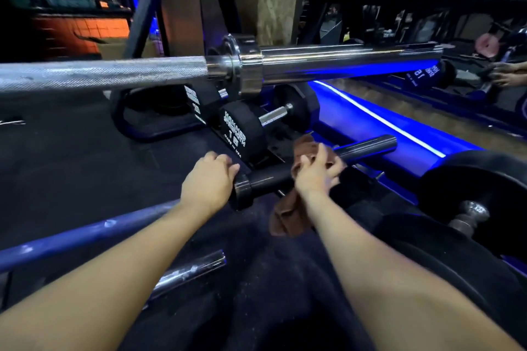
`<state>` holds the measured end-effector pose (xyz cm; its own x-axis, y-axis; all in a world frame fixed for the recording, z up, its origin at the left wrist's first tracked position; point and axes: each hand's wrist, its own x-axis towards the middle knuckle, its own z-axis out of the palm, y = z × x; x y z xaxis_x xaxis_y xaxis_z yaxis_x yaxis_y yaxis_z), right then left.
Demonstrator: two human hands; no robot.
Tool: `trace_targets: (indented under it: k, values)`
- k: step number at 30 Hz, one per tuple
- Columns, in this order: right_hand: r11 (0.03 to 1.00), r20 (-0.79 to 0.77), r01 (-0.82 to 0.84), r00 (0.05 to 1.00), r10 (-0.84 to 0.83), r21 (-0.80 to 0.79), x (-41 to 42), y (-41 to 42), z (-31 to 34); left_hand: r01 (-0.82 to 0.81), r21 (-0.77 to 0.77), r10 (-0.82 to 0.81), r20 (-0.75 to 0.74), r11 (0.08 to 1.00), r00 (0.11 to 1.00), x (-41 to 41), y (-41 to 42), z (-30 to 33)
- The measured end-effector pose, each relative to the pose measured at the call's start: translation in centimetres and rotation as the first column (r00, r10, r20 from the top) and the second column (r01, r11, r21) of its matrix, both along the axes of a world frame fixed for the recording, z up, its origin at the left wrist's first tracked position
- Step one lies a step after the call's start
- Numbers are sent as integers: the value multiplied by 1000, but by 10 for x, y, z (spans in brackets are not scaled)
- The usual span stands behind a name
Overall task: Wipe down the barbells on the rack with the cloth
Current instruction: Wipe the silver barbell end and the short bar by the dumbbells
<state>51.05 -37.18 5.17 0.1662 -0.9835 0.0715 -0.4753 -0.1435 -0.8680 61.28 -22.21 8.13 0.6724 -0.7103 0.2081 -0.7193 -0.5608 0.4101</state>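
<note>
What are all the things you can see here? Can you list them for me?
chrome barbell: 1, silver, across the top, highest
dark barbell: 1, black, low in the middle, under both hands
blue bar: 1, blue, lower left
short chrome bar: 1, silver, bottom centre
cloth: 1, brown, wrapped round the dark barbell
dumbbell: 1, black with white 15, below the chrome barbell
light strip: 1, blue-white, right of centre
left hand: holds the dark barbell's collar
right hand: presses the cloth on it
</note>
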Motion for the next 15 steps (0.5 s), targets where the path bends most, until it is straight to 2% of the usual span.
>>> trace_targets:
  k: [2,5,8,10,12,15]
  values:
    - [1000,-21,16,1000,-16,14,-2,-1,4,63,-81,-56,93,995,994,-8,10,-3]
    - [998,-105,-69,992,70,12,7,34,8,158,-107,-149,92,982,985,-19,19,-13]
    - [965,-161,-257,956,246,-53,13,79,2,111,-91,-103,90,990,991,-24,19,-14]
    - [947,-170,-317,937,306,-44,13,85,1,86,-54,-81,84,995,993,-28,16,-11]
    - [941,-221,-334,923,316,-49,9,74,5,66,-24,-65,64,998,996,-31,15,-10]
    - [957,-247,-274,938,245,-93,-7,35,8,39,4,-40,13,999,999,-33,12,-8]
